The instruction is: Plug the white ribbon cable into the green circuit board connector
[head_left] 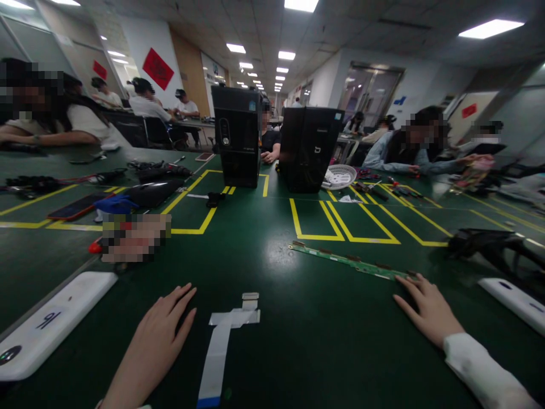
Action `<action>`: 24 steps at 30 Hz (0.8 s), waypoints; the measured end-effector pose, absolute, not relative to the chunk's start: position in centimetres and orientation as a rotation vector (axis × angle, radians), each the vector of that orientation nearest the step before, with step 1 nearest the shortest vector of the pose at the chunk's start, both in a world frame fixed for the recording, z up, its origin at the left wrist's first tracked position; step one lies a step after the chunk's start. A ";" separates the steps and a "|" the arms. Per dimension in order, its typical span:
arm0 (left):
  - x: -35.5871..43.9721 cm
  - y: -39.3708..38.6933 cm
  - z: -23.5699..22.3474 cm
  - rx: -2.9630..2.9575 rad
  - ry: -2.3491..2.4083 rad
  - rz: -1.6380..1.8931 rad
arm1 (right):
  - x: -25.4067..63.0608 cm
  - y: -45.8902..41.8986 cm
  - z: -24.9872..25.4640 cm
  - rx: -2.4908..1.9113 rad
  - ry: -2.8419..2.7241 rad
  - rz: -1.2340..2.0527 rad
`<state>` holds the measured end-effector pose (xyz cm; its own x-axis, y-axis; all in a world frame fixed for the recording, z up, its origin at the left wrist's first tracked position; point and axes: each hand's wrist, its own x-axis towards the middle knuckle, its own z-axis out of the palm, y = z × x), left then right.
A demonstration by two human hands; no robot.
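Left hand [158, 322] empty, fingers [177, 296] part-spread; right hand [427, 304] at circuit strip [349, 262] end, grip unclear; one-ended lift could flex it.

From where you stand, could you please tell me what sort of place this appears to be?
Probably a shared electronics workroom: a green table marked with yellow lines, black tower cases standing on it, and a long circuit board.
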<state>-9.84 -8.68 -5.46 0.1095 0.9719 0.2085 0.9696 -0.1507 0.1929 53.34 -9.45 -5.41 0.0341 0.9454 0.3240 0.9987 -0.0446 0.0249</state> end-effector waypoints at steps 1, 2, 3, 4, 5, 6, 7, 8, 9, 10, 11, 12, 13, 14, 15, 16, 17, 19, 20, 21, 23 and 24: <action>-9.8 -8.7 -5.4 2.323 2.049 0.437 | 52.5 -8.9 -5.4 -2.043 -2.054 -0.323; -9.8 -8.7 -5.3 2.312 2.054 0.427 | 51.6 -8.3 -5.3 -1.995 -2.088 -0.260; -9.7 -8.7 -5.3 2.304 2.057 0.424 | 50.6 -7.7 -5.2 -1.949 -2.121 -0.200; -9.7 -8.8 -5.2 2.300 2.057 0.425 | 49.7 -7.0 -5.1 -1.905 -2.153 -0.150; -9.7 -8.8 -5.2 2.301 2.053 0.429 | 48.8 -6.4 -5.0 -1.857 -2.188 -0.112; -9.6 -8.8 -5.1 2.305 2.049 0.436 | 47.8 -5.8 -4.9 -1.806 -2.224 -0.086; -9.6 -8.8 -5.1 2.310 2.046 0.443 | 46.9 -5.2 -4.8 -1.755 -2.260 -0.069; -9.6 -8.8 -5.1 2.313 2.046 0.450 | 46.0 -4.7 -4.7 -1.707 -2.292 -0.058; -9.5 -8.8 -5.0 2.315 2.046 0.453 | 45.2 -4.2 -4.6 -1.666 -2.320 -0.053; -9.5 -8.8 -5.0 2.312 2.048 0.452 | 44.2 -3.8 -4.5 -1.630 -2.345 -0.052; -9.4 -8.8 -4.9 2.306 2.051 0.449 | 43.3 -3.4 -4.4 -1.598 -2.368 -0.054; -9.4 -8.8 -4.8 2.300 2.054 0.446 | 42.4 -3.1 -4.3 -1.568 -2.387 -0.061; -9.3 -8.9 -4.7 2.296 2.056 0.443 | 41.4 -2.9 -4.3 -1.540 -2.402 -0.068; -9.3 -8.9 -4.7 2.297 2.054 0.442 | 40.4 -2.9 -4.2 -1.515 -2.414 -0.076; -9.2 -8.9 -4.6 2.300 2.051 0.442 | 39.4 -2.8 -4.2 -1.489 -2.424 -0.083; -9.2 -8.9 -4.5 2.304 2.047 0.445 | 38.5 -2.9 -4.1 -1.465 -2.433 -0.089; -9.2 -8.9 -4.5 2.305 2.048 0.447 | 37.5 -3.1 -3.9 -1.442 -2.441 -0.093; -9.2 -8.9 -4.6 2.306 2.051 0.462 | 35.6 -3.6 -3.6 -1.394 -2.471 -0.091; -9.3 -8.9 -4.6 2.308 2.049 0.472 | 34.7 -3.9 -3.5 -1.373 -2.486 -0.088; -9.3 -8.8 -4.7 2.310 2.047 0.483 | 33.9 -4.2 -3.3 -1.359 -2.496 -0.084; -9.4 -8.7 -4.8 2.322 2.036 0.504 | 32.3 -4.9 -3.2 -1.356 -2.489 -0.088; -9.5 -8.7 -4.9 2.327 2.032 0.509 | 31.5 -5.2 -3.1 -1.364 -2.474 -0.097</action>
<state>-9.46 -8.72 -4.87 0.1046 0.9664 0.2347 0.9629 -0.1575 0.2193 31.52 -5.21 -3.14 -0.4964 0.8132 0.3038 0.8346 0.5434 -0.0908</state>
